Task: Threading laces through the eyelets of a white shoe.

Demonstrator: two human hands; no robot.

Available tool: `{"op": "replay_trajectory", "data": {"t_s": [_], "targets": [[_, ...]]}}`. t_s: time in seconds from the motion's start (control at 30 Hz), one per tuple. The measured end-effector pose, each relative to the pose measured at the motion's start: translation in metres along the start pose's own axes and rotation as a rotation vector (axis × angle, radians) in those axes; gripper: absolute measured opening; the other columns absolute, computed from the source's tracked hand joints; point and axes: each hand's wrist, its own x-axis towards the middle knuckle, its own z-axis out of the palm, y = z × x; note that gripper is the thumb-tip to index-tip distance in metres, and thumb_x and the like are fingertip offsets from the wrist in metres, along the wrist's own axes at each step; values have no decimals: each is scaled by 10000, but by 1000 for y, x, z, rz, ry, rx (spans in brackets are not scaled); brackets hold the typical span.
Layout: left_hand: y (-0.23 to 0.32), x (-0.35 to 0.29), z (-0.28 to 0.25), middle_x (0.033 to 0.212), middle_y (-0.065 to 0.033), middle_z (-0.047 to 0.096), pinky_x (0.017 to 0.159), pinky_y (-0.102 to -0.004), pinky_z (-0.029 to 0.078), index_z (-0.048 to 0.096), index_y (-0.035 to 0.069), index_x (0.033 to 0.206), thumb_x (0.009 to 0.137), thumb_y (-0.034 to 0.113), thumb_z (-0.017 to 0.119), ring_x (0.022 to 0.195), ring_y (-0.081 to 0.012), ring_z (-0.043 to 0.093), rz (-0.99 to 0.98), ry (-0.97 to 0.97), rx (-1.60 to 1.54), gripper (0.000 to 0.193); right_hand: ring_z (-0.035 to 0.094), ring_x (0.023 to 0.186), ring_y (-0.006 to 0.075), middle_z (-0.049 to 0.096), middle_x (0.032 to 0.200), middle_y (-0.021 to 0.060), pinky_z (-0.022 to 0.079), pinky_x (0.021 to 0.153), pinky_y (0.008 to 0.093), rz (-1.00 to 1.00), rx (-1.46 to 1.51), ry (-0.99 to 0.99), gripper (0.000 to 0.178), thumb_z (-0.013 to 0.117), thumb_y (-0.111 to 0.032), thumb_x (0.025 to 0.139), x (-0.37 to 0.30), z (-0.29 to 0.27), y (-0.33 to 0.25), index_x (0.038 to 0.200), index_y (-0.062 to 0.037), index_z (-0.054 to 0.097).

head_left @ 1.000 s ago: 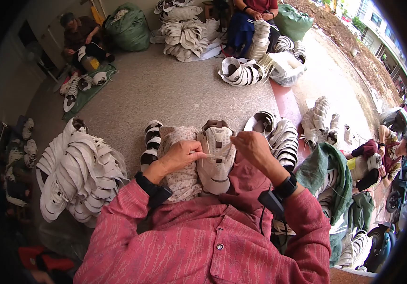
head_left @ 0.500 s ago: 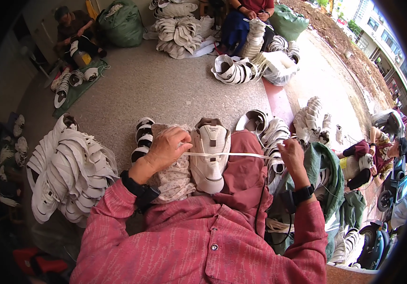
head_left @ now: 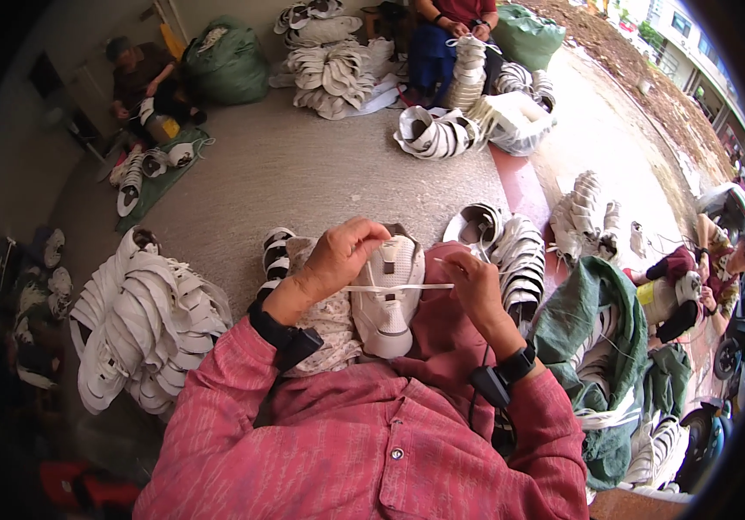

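A white shoe upper (head_left: 389, 316) with a perforated tongue lies across my lap, its rounded toe toward me. A flat white shoelace (head_left: 407, 287) runs sideways across it. My left hand (head_left: 338, 256) is over the upper's left side, thumb and fingers pinched together near the tongue's far end; what they hold, if anything, is hidden. My right hand (head_left: 476, 284), just right of the upper, is closed on the shoelace, and a short white tip sticks out from its fingertips.
Stacked white uppers (head_left: 147, 325) stand left of me, another row (head_left: 521, 260) by my right knee. A green sack (head_left: 585, 321) holds more at my right. Co-workers sit at the far left (head_left: 140, 78), far middle (head_left: 459, 35) and right (head_left: 715, 269), among further piles.
My right hand has come inward and closer to the upper, drawing the hands nearer together. My left hand has moved right and away from me, toward the tongue's far end. The view has shifted slightly.
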Motion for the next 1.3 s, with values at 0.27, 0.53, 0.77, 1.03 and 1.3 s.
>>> {"op": "replay_trajectory", "data": {"t_s": [0.27,0.53,0.77,1.03,1.3], "targets": [[1,0,-19,889,-32,659,738,-264,481,640,33,975,895,99,631,831,-121,606,-181,54,-43,104,601,466,156,671,694,89,470,473,290,133,124,-50,170,597,-172,911,-10,5,3,966,-23,657],[2,-8,-7,907,-43,649,748,-272,486,640,25,973,882,72,630,843,-139,611,-125,-68,-77,103,593,466,160,668,722,87,469,476,294,183,128,-133,182,566,-182,928,-9,6,-2,994,-31,643],[1,-9,-2,907,-60,650,740,-281,489,641,30,964,869,68,637,843,-157,624,-64,-81,-64,103,606,479,183,647,654,93,471,494,318,165,65,-183,183,564,-211,921,-11,8,-3,969,-51,639],[-22,-35,-2,794,-124,636,685,-382,476,627,16,871,927,314,556,760,-281,624,-266,-414,443,312,618,493,213,644,655,111,471,506,344,198,61,-199,172,550,-201,918,-10,6,-11,933,-45,620],[-11,-27,2,770,-92,638,670,-318,471,636,17,886,962,336,532,723,-166,599,-538,-482,13,344,641,597,292,646,681,130,493,565,382,304,112,-289,176,547,-192,913,-9,-2,-25,1032,-71,595]]}}
